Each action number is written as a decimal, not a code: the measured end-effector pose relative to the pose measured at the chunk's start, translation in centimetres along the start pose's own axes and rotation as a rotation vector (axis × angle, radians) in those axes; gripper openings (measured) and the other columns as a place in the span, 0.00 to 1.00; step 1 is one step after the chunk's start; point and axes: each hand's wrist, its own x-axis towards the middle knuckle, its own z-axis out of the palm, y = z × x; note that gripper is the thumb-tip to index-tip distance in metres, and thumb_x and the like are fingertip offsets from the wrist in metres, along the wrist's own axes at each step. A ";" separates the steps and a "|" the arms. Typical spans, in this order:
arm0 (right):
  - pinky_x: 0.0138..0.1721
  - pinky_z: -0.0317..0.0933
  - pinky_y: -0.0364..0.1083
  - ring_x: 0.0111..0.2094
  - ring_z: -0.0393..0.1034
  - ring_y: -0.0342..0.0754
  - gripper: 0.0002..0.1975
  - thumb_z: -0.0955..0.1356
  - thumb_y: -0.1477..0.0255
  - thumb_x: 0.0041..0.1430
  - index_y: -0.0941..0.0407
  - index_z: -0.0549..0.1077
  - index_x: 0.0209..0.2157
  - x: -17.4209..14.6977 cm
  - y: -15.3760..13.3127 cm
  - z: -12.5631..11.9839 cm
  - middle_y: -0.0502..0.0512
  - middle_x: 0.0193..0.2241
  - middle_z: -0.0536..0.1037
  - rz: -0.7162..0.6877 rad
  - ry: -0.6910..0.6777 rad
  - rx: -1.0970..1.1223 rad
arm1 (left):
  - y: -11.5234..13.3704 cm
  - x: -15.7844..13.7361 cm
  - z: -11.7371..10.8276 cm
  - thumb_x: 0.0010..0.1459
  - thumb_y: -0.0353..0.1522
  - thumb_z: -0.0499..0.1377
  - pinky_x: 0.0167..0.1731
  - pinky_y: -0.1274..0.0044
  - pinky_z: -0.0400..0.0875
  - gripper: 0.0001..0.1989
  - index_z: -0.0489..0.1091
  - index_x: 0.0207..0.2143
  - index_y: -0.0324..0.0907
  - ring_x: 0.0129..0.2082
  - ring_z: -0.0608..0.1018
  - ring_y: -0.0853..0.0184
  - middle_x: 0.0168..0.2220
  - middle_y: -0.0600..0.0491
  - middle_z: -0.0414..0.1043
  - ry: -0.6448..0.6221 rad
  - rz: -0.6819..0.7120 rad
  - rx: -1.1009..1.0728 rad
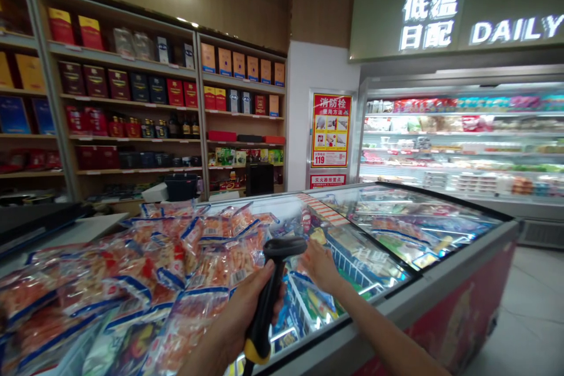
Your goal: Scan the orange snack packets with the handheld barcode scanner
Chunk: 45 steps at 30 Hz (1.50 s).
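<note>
My left hand is closed around the handle of a black barcode scanner with a yellow base; its head points up and to the right. Just right of the scanner head is my right hand, over the chest freezer's interior. Its fingers look curled, partly blurred, and what they hold, if anything, cannot be made out. Below and beside it are white wire baskets with colourful frozen packages. Left of the scanner lie many clear bags of orange-pink food with blue edges, heaped together.
The chest freezer has glass lids and a grey rim on the right. Shelves of boxed goods line the back left wall. A lit refrigerated display stands behind at right, beside a red fire-hydrant notice. Tiled floor shows at right.
</note>
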 end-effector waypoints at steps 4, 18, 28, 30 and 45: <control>0.35 0.57 0.50 0.37 0.66 0.54 0.27 0.53 0.54 0.51 0.59 0.71 0.31 0.1 3.5 -1.9 0.65 0.32 0.73 0.351 0.101 0.035 | 0.5 -0.3 -0.5 0.47 0.44 0.52 0.13 0.83 0.59 0.17 0.63 0.31 0.38 0.14 0.65 0.76 0.18 0.57 0.64 0.013 0.019 -0.002; 0.22 0.54 0.42 0.19 0.63 0.44 0.12 0.60 0.61 0.47 0.55 0.64 0.23 1.3 2.5 1.1 0.49 0.16 0.69 0.351 0.451 0.636 | 1.4 -1.8 0.5 0.47 0.44 0.52 0.11 0.83 0.56 0.18 0.63 0.29 0.38 0.12 0.63 0.77 0.17 0.57 0.62 0.039 0.042 0.014; 0.31 0.57 0.44 0.29 0.67 0.47 0.10 0.59 0.64 0.49 0.55 0.63 0.29 0.3 2.0 1.0 0.54 0.26 0.73 0.290 0.622 0.590 | 0.8 -1.4 3.5 0.46 0.44 0.53 0.12 0.84 0.54 0.18 0.64 0.29 0.37 0.12 0.62 0.78 0.18 0.56 0.63 -0.051 -0.014 -0.027; 0.32 0.57 0.44 0.30 0.67 0.47 0.09 0.58 0.65 0.49 0.56 0.63 0.29 0.3 1.9 0.9 0.54 0.26 0.72 0.281 0.616 0.592 | 0.5 -1.1 3.7 0.47 0.44 0.52 0.12 0.83 0.55 0.18 0.64 0.31 0.37 0.12 0.63 0.77 0.18 0.56 0.63 -0.080 -0.039 -0.039; 0.30 0.55 0.43 0.28 0.65 0.46 0.12 0.58 0.62 0.50 0.56 0.64 0.28 0.2 1.8 1.0 0.53 0.25 0.72 0.297 0.607 0.532 | 0.5 0.1 3.6 0.48 0.45 0.50 0.14 0.83 0.56 0.19 0.64 0.33 0.38 0.15 0.64 0.77 0.21 0.55 0.64 -0.251 -0.074 -0.181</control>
